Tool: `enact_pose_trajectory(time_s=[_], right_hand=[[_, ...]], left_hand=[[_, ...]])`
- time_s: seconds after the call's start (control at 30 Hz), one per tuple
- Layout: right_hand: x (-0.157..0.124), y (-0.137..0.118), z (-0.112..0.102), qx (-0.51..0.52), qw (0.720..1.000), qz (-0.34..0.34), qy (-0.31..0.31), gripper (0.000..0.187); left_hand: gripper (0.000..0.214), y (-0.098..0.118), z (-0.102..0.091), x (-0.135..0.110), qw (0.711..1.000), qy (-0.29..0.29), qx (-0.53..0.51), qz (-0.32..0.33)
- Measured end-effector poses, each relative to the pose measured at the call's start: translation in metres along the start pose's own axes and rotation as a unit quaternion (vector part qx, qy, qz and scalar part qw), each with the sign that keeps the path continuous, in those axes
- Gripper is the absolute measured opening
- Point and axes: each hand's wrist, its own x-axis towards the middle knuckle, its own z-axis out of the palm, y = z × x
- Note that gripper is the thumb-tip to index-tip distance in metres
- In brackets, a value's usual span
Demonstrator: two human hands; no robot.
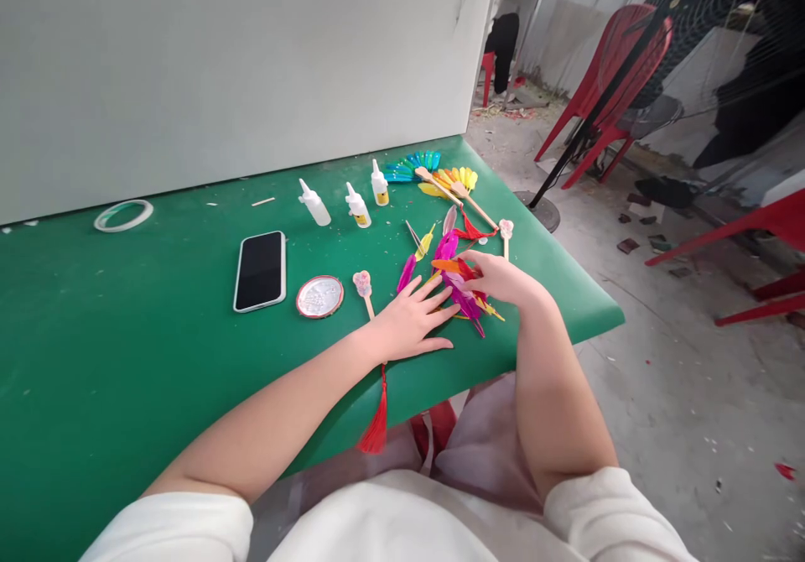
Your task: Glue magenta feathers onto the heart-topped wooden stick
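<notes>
Sorting feathers (456,281) near the table's (126,361) right edge: the left hand (412,323) lies flat with fingers spread beside them, the right hand (496,277) pinches an orange one, apparently needing careful separating.

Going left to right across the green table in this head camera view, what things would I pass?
Tape ring → phone → round tin lid → left hand → pile of coloured feathers → right hand, fingers in the feathers. Three small glue bottles stand farther back, between the phone and the feathers.
</notes>
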Motion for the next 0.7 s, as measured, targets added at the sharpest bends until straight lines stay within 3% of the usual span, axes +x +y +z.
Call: enact_pose_trajectory(time_s=[0.3,0.5,0.7], right_hand=[[-0.002,0.015,-0.006,0.095,0.993,0.009,0.072,0.04],[-0.002,0.011,-0.007,0.142,0.986,-0.006,0.084,0.038],[-0.004,0.011,-0.009,0.191,0.978,-0.023,0.076,0.039]], left_hand=[[0.052,0.001,0.001,0.0,0.999,0.03,-0.028,-0.017],[0.033,0.002,0.003,0.014,0.986,0.129,-0.07,-0.085],[0.025,-0.007,0.01,0.034,0.989,0.141,-0.018,-0.037]])
